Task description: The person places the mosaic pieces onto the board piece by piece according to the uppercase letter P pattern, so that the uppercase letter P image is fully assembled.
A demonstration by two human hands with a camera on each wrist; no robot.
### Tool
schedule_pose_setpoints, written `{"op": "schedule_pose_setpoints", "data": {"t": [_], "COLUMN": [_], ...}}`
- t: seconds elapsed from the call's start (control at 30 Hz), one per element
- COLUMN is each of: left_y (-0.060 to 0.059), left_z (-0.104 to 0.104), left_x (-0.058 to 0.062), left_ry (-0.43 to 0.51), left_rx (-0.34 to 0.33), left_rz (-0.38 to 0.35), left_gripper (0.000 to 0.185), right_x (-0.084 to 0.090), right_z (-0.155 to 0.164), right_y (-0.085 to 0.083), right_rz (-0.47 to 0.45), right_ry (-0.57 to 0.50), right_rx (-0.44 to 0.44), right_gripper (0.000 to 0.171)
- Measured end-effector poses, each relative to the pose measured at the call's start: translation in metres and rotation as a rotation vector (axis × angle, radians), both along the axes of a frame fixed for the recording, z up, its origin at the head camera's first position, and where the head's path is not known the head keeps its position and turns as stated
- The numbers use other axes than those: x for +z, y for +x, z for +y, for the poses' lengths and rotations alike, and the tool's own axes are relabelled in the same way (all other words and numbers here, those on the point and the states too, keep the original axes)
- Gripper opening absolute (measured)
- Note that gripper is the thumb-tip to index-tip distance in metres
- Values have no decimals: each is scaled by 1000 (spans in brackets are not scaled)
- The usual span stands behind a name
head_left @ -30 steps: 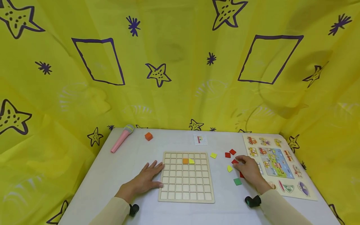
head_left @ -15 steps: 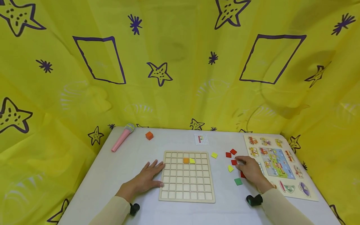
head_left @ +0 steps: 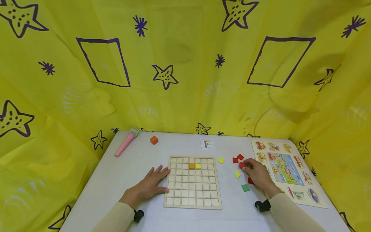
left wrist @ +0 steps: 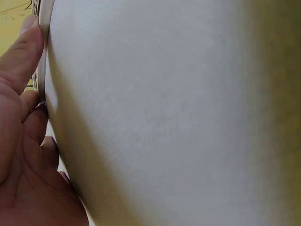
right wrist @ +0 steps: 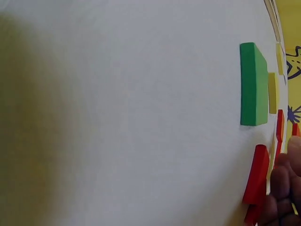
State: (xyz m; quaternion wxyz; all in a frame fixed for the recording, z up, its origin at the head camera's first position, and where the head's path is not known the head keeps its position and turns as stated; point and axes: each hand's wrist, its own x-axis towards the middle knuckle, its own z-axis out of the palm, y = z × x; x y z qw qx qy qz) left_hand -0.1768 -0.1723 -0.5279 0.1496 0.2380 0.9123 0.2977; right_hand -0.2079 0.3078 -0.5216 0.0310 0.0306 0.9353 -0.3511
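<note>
In the head view my left hand (head_left: 149, 185) lies with fingers spread, its fingertips and thumb at the left rim of a wooden grid board (head_left: 191, 207). The board holds an orange square tile (head_left: 192, 166) and a yellow tile with one rounded corner (head_left: 198, 166). To the right, my right hand (head_left: 258, 176) pinches a red square tile (head_left: 242, 165) between thumb and fingers. Two red tiles (head_left: 235, 160) lie just beyond it. Another red tile (head_left: 250, 180) is partly hidden by the hand, beside a green square tile (head_left: 245, 187) and a yellow piece (head_left: 237, 174).
A second yellow tile (head_left: 221, 160) lies right of the board. Behind stand a printed grid card (head_left: 207, 144), an orange cube (head_left: 154, 140) and a pink microphone (head_left: 125, 145). A picture puzzle board (head_left: 311, 201) lies at the right, partly under my right forearm.
The red tile, lying flat by my right fingertips half a second ago, is now pinched and shifted slightly away from me. My left hand has stayed at the board.
</note>
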Motion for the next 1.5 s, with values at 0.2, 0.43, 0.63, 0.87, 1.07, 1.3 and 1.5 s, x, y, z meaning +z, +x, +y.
{"op": "schedule_pose_setpoints", "data": {"t": [0.2,0.43,0.63,0.87,1.07,1.3,1.5], "left_y": [0,0,0,1,0,0,0], "left_z": [1,0,0,0,0,-1,-1], "left_x": [0,-1,-2,0,0,-1,0], "left_ry": [4,-2,-7,-24,-14,-21,-20], "left_rx": [-7,-3,10,20,18,11,16], "left_rz": [8,5,-4,-16,-18,-10,-19], "left_gripper": [88,88,88,88,88,89,89], "right_x": [2,7,15,19,19,15,12], "right_z": [-3,-23,-58,-99,-129,-153,-161], "right_y": [1,0,-4,-8,-11,-13,-11], "right_rz": [33,209,214,188,160,130,86], "right_ry": [-54,-166,-338,-447,-460,-478,-437], "right_rx": [-66,-54,-21,21,49,118,116], "right_gripper": [32,32,31,30,27,17,14]}}
